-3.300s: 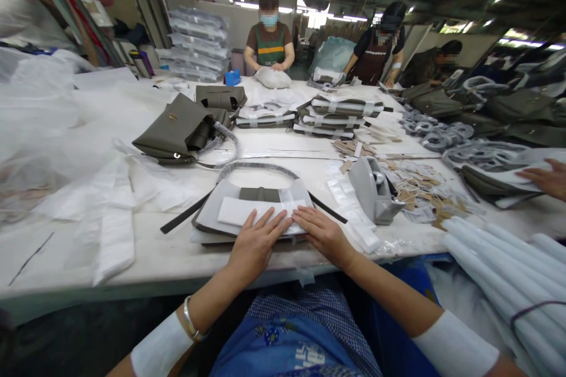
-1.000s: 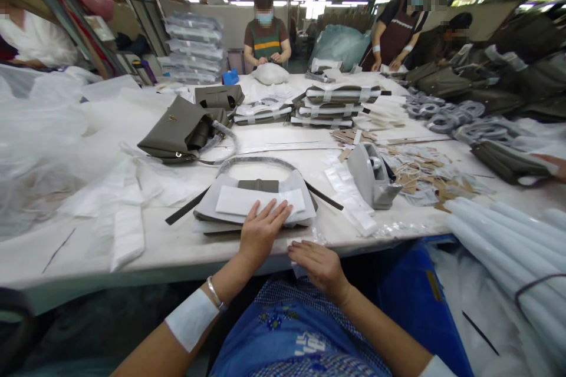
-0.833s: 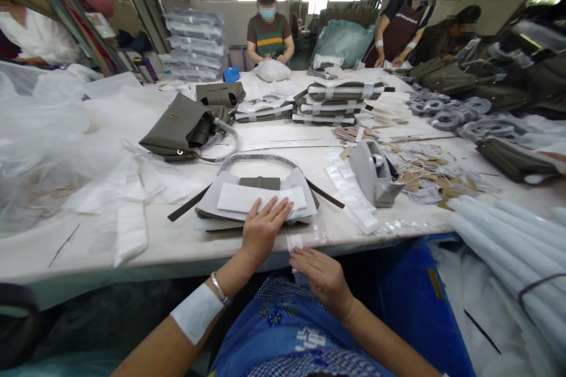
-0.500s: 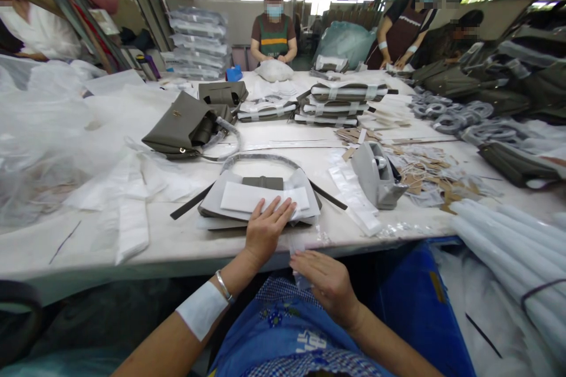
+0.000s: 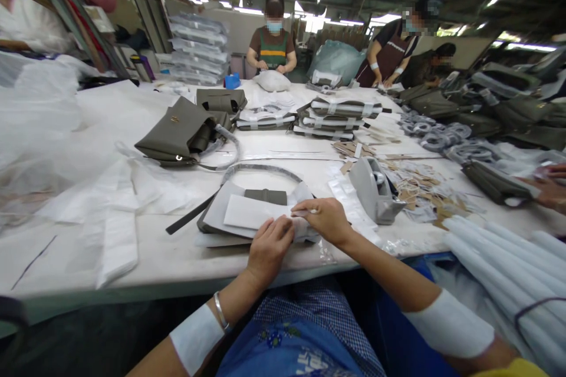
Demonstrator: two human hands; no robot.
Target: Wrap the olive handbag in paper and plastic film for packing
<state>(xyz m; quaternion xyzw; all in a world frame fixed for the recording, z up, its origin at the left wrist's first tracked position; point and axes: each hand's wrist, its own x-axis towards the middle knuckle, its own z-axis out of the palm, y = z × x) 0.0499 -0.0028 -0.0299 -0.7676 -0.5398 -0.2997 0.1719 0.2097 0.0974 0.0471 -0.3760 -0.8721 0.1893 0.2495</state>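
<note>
Where the white pad [image 5: 247, 214] lies across the wrapped olive bag [image 5: 265, 195], as seen in the head view, lateral shift is judged the main hazard. Probable cause: uneven pressure, since both hands bear on the pad's right end while its left end has no hand on it. A second possible fault is creasing of the pale wrapping sheet [image 5: 216, 203] if fingertips drag across it. A third is snagging: the strap [image 5: 190, 214] projects past the sheet and could catch during any turn of the bag.

Location reference: the grey tape dispenser [image 5: 369, 191]. The bag lies left of it on the table [image 5: 163, 247], its looped handle [image 5: 260, 166] pointing to the table's far side. White strips [image 5: 347, 194] lie immediately left of the dispenser.

Hand pose: the right hand [image 5: 325, 218], just left of the dispenser, is bent inward, fingertips drawn together at the pad; whether they grip anything cannot be told. The left hand [image 5: 270, 250], farther left and nearer the wearer, rests with curled fingers on the pad's front edge; its thumb is hidden, so its grip cannot be confirmed.
</note>
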